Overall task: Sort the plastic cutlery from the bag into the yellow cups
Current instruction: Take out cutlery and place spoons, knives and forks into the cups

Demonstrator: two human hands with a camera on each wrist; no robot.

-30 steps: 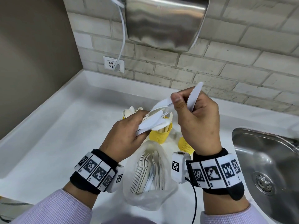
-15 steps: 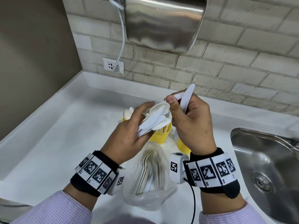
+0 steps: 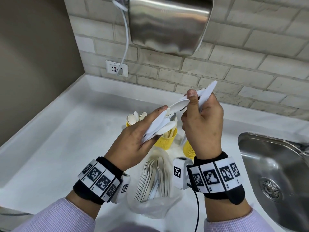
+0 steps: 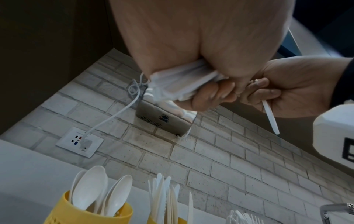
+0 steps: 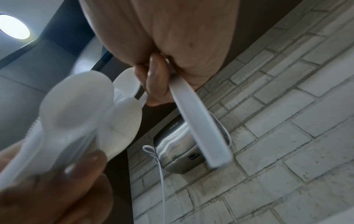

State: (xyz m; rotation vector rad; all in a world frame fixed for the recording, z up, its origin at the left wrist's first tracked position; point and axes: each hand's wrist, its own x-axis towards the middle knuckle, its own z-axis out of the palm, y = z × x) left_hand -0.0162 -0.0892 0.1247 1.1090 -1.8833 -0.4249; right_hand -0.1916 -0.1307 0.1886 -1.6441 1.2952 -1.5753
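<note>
My left hand (image 3: pixel 142 129) grips a bundle of white plastic cutlery (image 3: pixel 160 125) above the yellow cups, its handles bunched in the palm (image 4: pixel 180 84). My right hand (image 3: pixel 200 121) holds white knives (image 3: pixel 206 93) in its curled fingers, the handle (image 5: pixel 199 121) sticking out below, while its thumb (image 3: pixel 192 97) pinches a white spoon (image 3: pixel 179 104) at the top of the bundle. One yellow cup (image 4: pixel 86 212) holds spoons, a middle yellow cup (image 3: pixel 166 139) holds knives, and a third yellow cup (image 3: pixel 189 149) is partly hidden behind my right hand. A clear plastic bag (image 3: pixel 153 186) with more cutlery lies near me.
A steel sink (image 3: pixel 274 173) is set into the white counter (image 3: pixel 58 148) at the right. A steel hand dryer (image 3: pixel 168 24) hangs on the brick wall, its cord plugged into a wall socket (image 3: pixel 116 68). A brown wall closes the left side.
My right hand has risen slightly and its thumb has closed on a spoon at the top of the left hand's bundle. The left hand's fingers have straightened along the bundle.
</note>
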